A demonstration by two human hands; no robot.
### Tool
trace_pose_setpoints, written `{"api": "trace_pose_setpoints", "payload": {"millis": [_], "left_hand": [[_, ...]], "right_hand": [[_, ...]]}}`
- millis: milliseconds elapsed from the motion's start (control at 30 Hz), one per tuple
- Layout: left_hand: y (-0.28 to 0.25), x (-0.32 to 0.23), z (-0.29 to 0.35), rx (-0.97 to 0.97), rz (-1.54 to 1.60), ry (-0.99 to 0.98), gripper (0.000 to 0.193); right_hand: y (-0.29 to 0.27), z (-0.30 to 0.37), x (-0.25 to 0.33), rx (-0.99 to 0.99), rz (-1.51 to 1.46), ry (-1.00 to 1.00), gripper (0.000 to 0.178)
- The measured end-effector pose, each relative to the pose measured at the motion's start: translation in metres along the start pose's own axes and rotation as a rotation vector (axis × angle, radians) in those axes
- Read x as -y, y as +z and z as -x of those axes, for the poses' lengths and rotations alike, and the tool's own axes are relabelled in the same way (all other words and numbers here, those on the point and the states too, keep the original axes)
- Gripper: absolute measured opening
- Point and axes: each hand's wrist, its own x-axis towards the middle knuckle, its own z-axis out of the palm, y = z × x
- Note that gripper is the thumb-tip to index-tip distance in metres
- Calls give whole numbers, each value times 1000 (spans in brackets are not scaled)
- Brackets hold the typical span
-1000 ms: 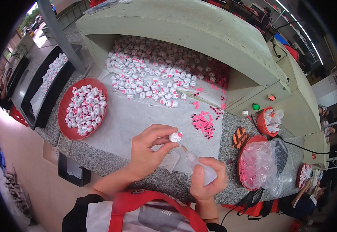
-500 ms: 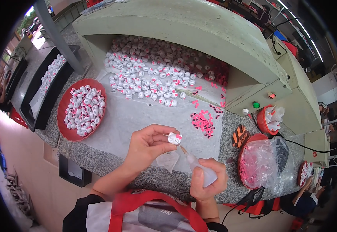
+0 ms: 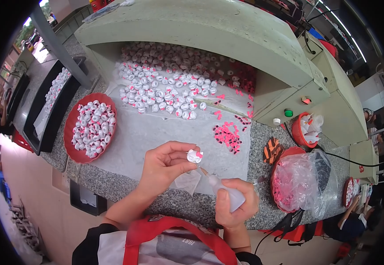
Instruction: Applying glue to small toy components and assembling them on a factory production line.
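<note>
Between the thumb and fingers of my left hand [image 3: 163, 167] is a small white cat-head figure [image 3: 195, 156] with a pink bow. My right hand [image 3: 237, 204] wraps round a translucent white squeeze bottle [image 3: 227, 193], tilted so that its thin nozzle points up and left. The nozzle tip is close to the lower side of the cat head; whether they touch I cannot tell. Beyond my hands, a loose pile of small pink bows [image 3: 228, 138] lies on the white sheet [image 3: 143, 132]. Many more white cat heads [image 3: 165, 90] are spread under the hood.
A red bowl [image 3: 69, 145] of cat heads stands at left, beside a long black tray [image 3: 33, 139]. The pale green hood [image 3: 192, 33] arches over the far side. At right are an orange cup [image 3: 298, 134], a striped piece [image 3: 272, 150] and a red bowl [image 3: 280, 210] with plastic bags.
The cat head has turned a little in my left fingers and sits slightly further left. The bottle has shifted left with it. The whole view has moved slightly.
</note>
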Motion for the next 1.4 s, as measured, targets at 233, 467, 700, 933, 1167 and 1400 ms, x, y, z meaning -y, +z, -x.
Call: {"api": "trace_pose_setpoints", "payload": {"millis": [233,467,700,933,1167,1400], "left_hand": [[-30,19,-4,-101,-89,-32,32],[-32,26,1,-62,-97,-74,32],[-23,37,-4,-84,-93,-81,32],[-9,32,-5,-74,-71,-1,31],[-20,28,-1,-55,-27,125,31],[-23,21,2,48,-69,208,28]], "right_hand": [[-1,-1,-43,-65,-471,965,22],[47,-15,-147,247,764,455,18],[33,-1,-133,240,669,375,21],[21,-25,-41,140,-516,831,9],[46,-19,-20,241,-550,638,18],[47,-16,-23,116,-625,809,16]]}}
